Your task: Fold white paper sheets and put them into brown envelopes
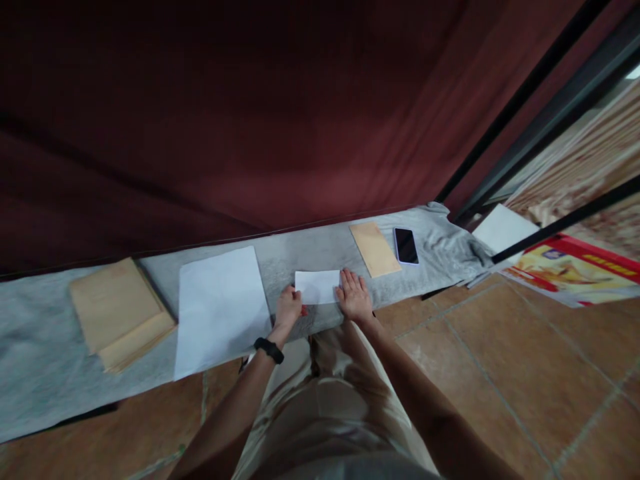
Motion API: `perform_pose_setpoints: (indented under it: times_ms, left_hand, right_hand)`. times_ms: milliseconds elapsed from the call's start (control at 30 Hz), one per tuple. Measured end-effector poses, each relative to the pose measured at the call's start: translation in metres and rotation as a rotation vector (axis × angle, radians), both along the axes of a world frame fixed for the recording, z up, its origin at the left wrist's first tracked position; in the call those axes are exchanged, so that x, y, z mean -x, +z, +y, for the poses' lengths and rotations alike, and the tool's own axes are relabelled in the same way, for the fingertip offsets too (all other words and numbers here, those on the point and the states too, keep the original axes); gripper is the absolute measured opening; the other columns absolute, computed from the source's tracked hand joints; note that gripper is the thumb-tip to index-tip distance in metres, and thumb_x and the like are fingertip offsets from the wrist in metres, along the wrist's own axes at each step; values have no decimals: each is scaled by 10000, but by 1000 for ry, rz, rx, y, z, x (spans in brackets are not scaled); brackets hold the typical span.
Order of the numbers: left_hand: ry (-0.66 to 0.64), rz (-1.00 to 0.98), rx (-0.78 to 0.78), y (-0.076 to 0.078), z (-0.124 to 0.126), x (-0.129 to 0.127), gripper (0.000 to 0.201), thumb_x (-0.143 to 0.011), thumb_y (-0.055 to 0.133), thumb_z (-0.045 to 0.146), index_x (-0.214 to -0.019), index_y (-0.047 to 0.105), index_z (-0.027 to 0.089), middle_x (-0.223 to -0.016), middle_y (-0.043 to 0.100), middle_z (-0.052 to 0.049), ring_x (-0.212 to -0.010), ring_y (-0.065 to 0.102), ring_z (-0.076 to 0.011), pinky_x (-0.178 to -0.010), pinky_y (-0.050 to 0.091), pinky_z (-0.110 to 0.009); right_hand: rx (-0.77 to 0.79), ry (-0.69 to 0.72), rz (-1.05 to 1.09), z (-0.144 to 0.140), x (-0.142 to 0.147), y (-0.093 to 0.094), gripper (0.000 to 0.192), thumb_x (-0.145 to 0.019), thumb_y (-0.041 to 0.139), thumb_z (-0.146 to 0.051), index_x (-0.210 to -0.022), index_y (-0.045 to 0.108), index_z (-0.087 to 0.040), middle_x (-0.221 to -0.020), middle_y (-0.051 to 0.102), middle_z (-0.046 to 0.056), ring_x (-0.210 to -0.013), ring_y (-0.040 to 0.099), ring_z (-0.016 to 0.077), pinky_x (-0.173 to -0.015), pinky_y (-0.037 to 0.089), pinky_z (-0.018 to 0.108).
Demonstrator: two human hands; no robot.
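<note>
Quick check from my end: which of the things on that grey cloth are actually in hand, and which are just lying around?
In hand:
- folded white paper, left hand at its left edge, right hand flat at its right edge

Lying about:
- large white sheet
- stack of brown envelopes
- single brown envelope
- phone
- red and yellow poster on the floor

No text can be read. Yellow lettering is seen on the red poster [575, 270] at the right, but it is too blurred to be made out.
</note>
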State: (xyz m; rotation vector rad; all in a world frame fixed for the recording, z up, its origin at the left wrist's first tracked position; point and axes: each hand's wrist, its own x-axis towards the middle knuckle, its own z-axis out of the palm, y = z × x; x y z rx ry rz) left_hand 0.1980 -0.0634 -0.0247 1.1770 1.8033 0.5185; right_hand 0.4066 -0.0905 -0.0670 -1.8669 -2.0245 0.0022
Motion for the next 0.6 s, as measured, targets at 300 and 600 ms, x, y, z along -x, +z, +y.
perform_pose_setpoints:
  times_ms: [300, 600]
  left_hand:
    - [51, -36, 19, 0, 0, -2, 205, -1000, 420, 234, -1125, 565, 160, -655, 669, -3, -483, 658, -147, -476, 473, -213]
    - [79, 6, -26, 3, -2, -6, 260, -1004, 398, 230, -1182, 551, 119, -666, 684, -30, -515, 680, -154, -491, 470, -208]
  right_hand:
    - [-11, -5, 42, -1, -5, 1, 559, -1071, 365, -370, -1558, 424, -102, -1600, 440, 145, -1478, 419, 288, -1238, 270, 477]
    - [6, 237, 97, 1, 34, 9, 505, -1075, 378, -332, -1537, 468, -148, -1613, 432, 102, -1490, 407, 237, -1231, 314, 430]
